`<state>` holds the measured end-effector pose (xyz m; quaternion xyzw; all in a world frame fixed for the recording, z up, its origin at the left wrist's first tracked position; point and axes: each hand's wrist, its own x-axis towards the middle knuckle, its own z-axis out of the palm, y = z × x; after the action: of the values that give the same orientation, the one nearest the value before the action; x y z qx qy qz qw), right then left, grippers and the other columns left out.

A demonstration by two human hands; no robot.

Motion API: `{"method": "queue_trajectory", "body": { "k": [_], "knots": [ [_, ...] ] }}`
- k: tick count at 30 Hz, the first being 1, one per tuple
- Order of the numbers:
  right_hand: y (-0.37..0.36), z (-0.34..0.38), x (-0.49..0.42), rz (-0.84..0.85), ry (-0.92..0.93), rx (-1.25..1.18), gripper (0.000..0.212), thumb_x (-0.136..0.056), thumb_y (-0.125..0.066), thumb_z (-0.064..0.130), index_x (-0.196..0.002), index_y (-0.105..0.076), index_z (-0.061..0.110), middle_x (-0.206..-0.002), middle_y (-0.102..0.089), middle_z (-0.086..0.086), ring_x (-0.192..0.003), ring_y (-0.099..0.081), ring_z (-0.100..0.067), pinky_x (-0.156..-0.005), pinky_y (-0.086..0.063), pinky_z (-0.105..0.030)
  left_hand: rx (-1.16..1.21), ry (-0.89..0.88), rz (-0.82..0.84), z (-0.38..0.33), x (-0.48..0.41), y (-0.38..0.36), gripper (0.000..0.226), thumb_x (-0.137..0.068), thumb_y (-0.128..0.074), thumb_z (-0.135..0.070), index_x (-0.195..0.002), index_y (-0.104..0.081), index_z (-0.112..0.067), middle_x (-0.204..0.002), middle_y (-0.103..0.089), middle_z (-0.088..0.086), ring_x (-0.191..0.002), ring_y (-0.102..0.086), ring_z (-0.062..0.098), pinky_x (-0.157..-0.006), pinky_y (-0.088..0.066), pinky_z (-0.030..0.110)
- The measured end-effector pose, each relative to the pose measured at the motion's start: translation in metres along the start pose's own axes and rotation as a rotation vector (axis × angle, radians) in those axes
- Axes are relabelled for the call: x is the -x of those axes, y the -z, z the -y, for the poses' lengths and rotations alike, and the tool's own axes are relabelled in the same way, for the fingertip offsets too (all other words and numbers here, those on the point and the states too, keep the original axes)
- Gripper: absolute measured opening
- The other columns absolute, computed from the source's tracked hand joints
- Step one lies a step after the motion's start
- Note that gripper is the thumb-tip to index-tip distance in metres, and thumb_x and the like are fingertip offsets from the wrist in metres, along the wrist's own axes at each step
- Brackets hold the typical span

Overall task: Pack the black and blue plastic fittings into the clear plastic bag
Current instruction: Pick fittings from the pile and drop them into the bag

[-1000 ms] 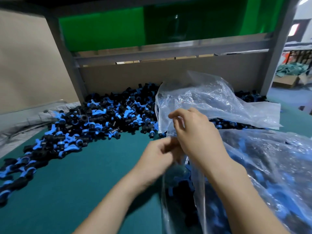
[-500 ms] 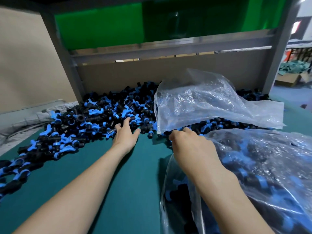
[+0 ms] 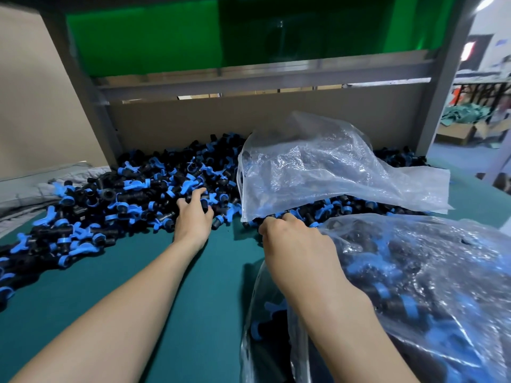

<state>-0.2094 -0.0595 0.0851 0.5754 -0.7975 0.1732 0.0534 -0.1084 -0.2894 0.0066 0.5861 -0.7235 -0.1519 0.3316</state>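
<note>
Step in hand: scooping from the loose heap. The left hand [image 3: 193, 217] lies on the near edge of the fittings [image 3: 119, 200], fingers curled down into them and closed on a few black-and-blue pieces, with one black piece showing between the fingers. The right hand [image 3: 296, 244] is at the mouth of the bag [image 3: 428, 286]. Its fingers are curled and it grips the rim as far as shows, though the fingertips are hidden behind the knuckles. The bag sits at the near right of the desk [image 3: 166, 286], bulging and already well loaded with fittings, so the task looks far along for this bag. The heap left on the desk is large, spread from far left across to the back right. A spare bag [image 3: 331, 172], empty and crumpled, lies on top of the heap, just beyond the right hand. Next move, as I judge it: lift the handful clear, carry it right across the bare desk and drop it in at the mouth. That needs the right hand to hold the rim up and open, and the left hand to stay tight so no small pieces spill. A cardboard wall [image 3: 193, 125] and a green panel [image 3: 152, 37] stand behind the heap. Writing: none readable; there are no labels, brands or print on the bags, fittings or cardboard.
</note>
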Motion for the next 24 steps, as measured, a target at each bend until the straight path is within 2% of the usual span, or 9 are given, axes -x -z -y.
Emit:
{"method": "queue_trajectory", "body": {
  "k": [2, 5, 10, 16, 18, 22, 24],
  "knots": [
    [0.0, 0.0, 0.0, -0.002, 0.001, -0.002, 0.028, -0.097, -0.043, 0.011, -0.121, -0.054, 0.021, -0.097, -0.039, -0.002, -0.073, -0.042, -0.03, -0.05, -0.016, -0.031, 0.033, -0.021, 0.001, 0.004, 0.002, 0.001, 0.04, -0.1, -0.052, -0.023, -0.136, -0.039, -0.036, -0.122, -0.037, 0.007, -0.051, -0.05, 0.024, -0.049, -0.042, 0.031],
    [0.0, -0.001, 0.0, -0.004, 0.006, -0.008, 0.028, -0.098, -0.042, 0.011, -0.122, -0.054, 0.021, -0.103, -0.047, -0.003, -0.075, -0.043, -0.029, -0.056, -0.024, -0.033, 0.084, -0.037, 0.01, 0.009, 0.003, 0.004, 0.036, -0.098, -0.055, -0.025, -0.13, -0.042, -0.037, -0.116, -0.036, 0.002, -0.047, -0.047, 0.021, -0.05, -0.046, 0.03],
    [-0.001, -0.002, 0.0, 0.003, 0.005, -0.022, 0.029, -0.099, -0.042, 0.012, -0.124, -0.054, 0.022, -0.111, -0.052, -0.003, -0.076, -0.043, -0.028, -0.065, -0.031, -0.033, 0.162, -0.044, -0.01, 0.018, 0.013, 0.007, 0.03, -0.097, -0.054, -0.031, -0.124, -0.046, -0.04, -0.113, -0.041, -0.001, -0.044, -0.043, 0.016, -0.046, -0.037, 0.025],
    [-0.001, -0.003, 0.0, 0.019, 0.008, -0.011, 0.029, -0.099, -0.042, 0.012, -0.124, -0.054, 0.021, -0.103, -0.047, -0.003, -0.074, -0.043, -0.028, -0.061, -0.029, -0.033, 0.245, -0.064, -0.014, 0.027, 0.038, 0.017, 0.032, -0.094, -0.055, -0.032, -0.123, -0.048, -0.043, -0.112, -0.045, -0.005, -0.056, -0.052, 0.015, -0.052, -0.037, 0.024],
    [-0.001, -0.003, -0.001, 0.026, 0.01, -0.01, 0.029, -0.099, -0.041, 0.011, -0.124, -0.054, 0.021, -0.106, -0.05, -0.003, -0.075, -0.044, -0.028, -0.061, -0.03, -0.033, 0.285, -0.077, 0.006, 0.029, 0.048, 0.022, 0.032, -0.094, -0.055, -0.031, -0.123, -0.049, -0.044, -0.112, -0.048, -0.006, -0.059, -0.051, 0.013, -0.053, -0.038, 0.025],
    [-0.002, -0.003, -0.002, 0.031, 0.001, 0.0, 0.028, -0.099, -0.042, 0.012, -0.122, -0.054, 0.021, -0.105, -0.05, -0.003, -0.079, -0.047, -0.03, -0.065, -0.032, -0.034, 0.416, -0.093, 0.053, 0.038, 0.066, 0.029, 0.031, -0.092, -0.059, -0.028, -0.117, -0.052, -0.046, -0.107, -0.062, 0.003, -0.075, -0.053, 0.019, -0.066, -0.043, 0.031],
    [-0.004, -0.004, -0.002, 0.022, 0.003, 0.006, 0.027, -0.099, -0.042, 0.014, -0.121, -0.054, 0.022, -0.108, -0.052, -0.003, -0.086, -0.055, -0.031, -0.066, -0.033, -0.034, 0.462, -0.076, 0.062, 0.041, 0.075, 0.033, 0.031, -0.092, -0.06, -0.029, -0.114, -0.053, -0.05, -0.103, -0.067, 0.0, -0.076, -0.057, 0.02, -0.068, -0.046, 0.032]
  ]
}}
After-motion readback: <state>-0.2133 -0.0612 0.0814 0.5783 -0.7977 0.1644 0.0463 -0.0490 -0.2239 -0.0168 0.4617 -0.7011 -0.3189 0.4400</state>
